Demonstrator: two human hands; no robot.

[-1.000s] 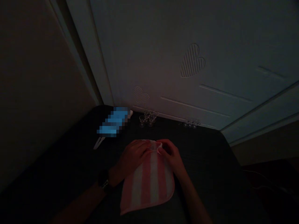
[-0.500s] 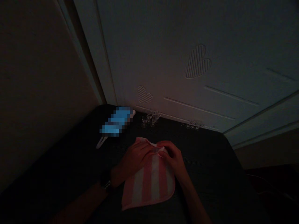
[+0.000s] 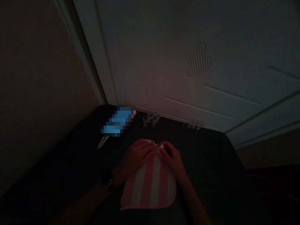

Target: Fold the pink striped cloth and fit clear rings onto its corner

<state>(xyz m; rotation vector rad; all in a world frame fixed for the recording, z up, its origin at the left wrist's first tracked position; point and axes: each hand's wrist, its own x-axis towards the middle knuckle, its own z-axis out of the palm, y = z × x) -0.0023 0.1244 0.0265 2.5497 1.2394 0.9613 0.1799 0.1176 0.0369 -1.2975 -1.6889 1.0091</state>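
A pink and white striped cloth lies on a dark table in dim light. My left hand rests on the cloth's upper left part, fingers curled around its top edge. My right hand pinches the same top edge from the right. The two hands meet at the cloth's far end, where the fabric bunches up between them. A dark band sits on my left wrist.
A blurred blue glowing object lies at the table's far left. A group of small clear glasses stands by the wall, another small cluster to the right. A pale wall panel with heart cut-outs rises behind.
The cloth has shifted slightly; its near edge now lies flatter and rounder. Both hands stay gathered at the far edge, nudged a little forward.
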